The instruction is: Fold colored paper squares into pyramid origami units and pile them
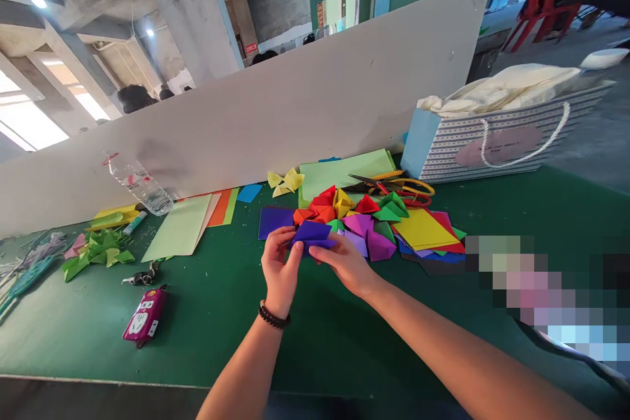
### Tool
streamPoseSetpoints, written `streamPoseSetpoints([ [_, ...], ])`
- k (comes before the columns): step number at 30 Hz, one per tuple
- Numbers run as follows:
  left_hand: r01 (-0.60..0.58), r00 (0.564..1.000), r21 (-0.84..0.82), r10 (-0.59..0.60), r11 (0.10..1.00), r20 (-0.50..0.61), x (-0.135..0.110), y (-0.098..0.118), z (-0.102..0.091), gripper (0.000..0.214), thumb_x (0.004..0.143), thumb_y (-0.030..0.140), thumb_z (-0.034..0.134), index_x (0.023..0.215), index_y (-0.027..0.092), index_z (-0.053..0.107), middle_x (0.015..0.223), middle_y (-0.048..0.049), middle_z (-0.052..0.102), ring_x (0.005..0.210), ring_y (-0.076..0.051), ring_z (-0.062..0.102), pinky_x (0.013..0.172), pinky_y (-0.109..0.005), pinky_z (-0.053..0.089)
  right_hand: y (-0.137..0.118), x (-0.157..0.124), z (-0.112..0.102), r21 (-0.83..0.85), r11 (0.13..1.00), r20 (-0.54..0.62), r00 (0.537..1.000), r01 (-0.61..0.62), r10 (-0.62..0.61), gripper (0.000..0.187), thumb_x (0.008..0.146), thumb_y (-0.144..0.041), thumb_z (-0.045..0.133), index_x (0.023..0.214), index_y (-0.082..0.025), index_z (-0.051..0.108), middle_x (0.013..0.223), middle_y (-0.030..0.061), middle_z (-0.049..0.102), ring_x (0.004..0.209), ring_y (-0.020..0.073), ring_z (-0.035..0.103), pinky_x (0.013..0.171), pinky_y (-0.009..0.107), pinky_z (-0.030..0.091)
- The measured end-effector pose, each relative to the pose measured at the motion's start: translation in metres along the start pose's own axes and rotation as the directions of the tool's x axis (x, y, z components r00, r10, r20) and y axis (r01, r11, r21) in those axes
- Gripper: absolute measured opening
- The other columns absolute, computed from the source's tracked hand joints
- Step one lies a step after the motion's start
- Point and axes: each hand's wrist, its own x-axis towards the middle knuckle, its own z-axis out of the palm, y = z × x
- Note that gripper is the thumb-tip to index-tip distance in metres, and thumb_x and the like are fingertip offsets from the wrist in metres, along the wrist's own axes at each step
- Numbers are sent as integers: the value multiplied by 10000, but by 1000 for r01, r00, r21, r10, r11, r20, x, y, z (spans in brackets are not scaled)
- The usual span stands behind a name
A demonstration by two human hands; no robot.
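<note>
Both hands meet over the green table (221,315) on a folded piece of dark blue paper (312,233). My left hand (279,267), with a bead bracelet at the wrist, pinches its left side. My right hand (346,264) grips its right side from below with fingers closed. Just behind lies a pile of folded coloured paper shapes (361,216), red, yellow, green and purple. A flat dark blue sheet (273,220) lies at the left of the pile.
Scissors (394,185) rest on light green sheets (339,174). A striped bag (497,138) stands at right. At left are a tilted plastic bottle (140,185), green paper sheets (180,228), green folded scraps (98,251) and a pink power strip (145,316). A white board (275,111) walls the back.
</note>
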Motion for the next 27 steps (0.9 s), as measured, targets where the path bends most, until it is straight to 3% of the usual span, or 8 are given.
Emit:
streamPoseSetpoints([
  [3, -34, 998, 21, 33, 999, 62, -4, 3, 3, 207, 796, 307, 722, 970, 200, 688, 1109, -100, 631, 1067, -230, 603, 892, -352, 517, 0, -1, -1, 42, 998, -131, 990, -51, 56, 265, 602, -404, 819, 710, -195, 696, 628, -18, 638, 561, 114, 523, 508, 243, 417],
  [8, -29, 996, -8, 29, 1000, 87, -8, 5, 8, 164, 837, 318, 680, 954, 209, 719, 1111, -102, 666, 1071, -237, 624, 916, -383, 523, -4, -4, -5, 78, 996, -199, 978, -52, 67, 249, 551, -322, 845, 723, -218, 697, 698, -22, 688, 659, 146, 613, 651, 301, 515],
  [13, -189, 978, 37, 185, 981, 98, -7, 6, 9, 131, 831, 256, 688, 953, 216, 716, 1089, -81, 690, 1043, -218, 641, 928, -398, 518, -4, -8, -5, 39, 999, -215, 976, -35, 43, 263, 558, -292, 836, 767, -242, 686, 782, -20, 712, 775, 182, 658, 764, 362, 547],
  [21, -168, 976, -88, 178, 982, 127, -8, 12, 9, 74, 825, 211, 680, 892, 211, 711, 1062, -81, 691, 1035, -218, 644, 918, -389, 520, 2, -11, -7, 67, 995, -207, 974, -75, 88, 224, 623, -295, 779, 815, -256, 671, 845, -22, 704, 828, 172, 658, 819, 363, 548],
  [27, -108, 990, -126, 118, 986, 73, -9, 9, 12, 50, 843, 235, 656, 849, 209, 698, 1036, -71, 697, 1009, -207, 653, 884, -366, 529, 0, -14, -3, 37, 997, -228, 970, -74, 80, 277, 591, -256, 773, 840, -253, 652, 883, -17, 695, 883, 181, 651, 855, 372, 544],
])
